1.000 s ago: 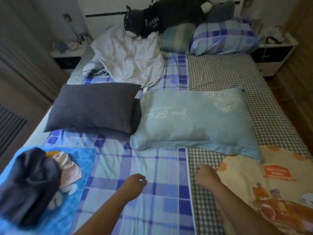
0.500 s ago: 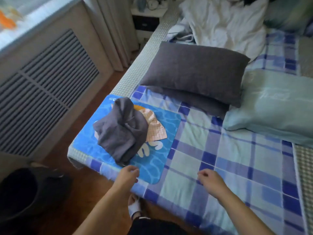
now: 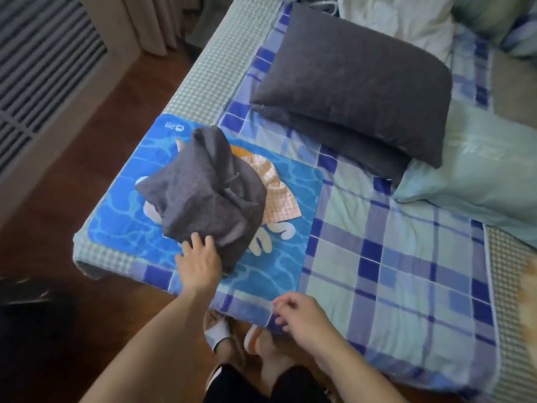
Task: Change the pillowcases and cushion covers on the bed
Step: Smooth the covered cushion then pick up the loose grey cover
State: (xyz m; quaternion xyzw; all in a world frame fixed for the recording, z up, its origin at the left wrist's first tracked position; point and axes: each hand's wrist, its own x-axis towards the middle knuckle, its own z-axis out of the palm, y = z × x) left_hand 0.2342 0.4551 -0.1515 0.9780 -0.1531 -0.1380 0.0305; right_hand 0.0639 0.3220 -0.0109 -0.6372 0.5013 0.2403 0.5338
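My left hand [image 3: 200, 264] reaches the grey cover [image 3: 203, 193] heaped on the blue mat [image 3: 279, 266].
Fingers straight, touching its near edge; right hand [image 3: 302, 318] loosely curled, empty. Soft and light, it should lift from a bunched fold.

The left hand [image 3: 199, 264] covers the near edge of the crumpled grey cover [image 3: 203, 193]; whether its fingertips grip the fabric or only rest on it cannot be told. That cover hides most of the checked orange cloth [image 3: 271, 186] beyond the hand and the print on the blue mat [image 3: 122, 225]. The right hand [image 3: 302, 319] is motion-blurred; its finger contact with the bed edge is unclear. Far right of it, the pale green pillow [image 3: 479, 175] is cut off.
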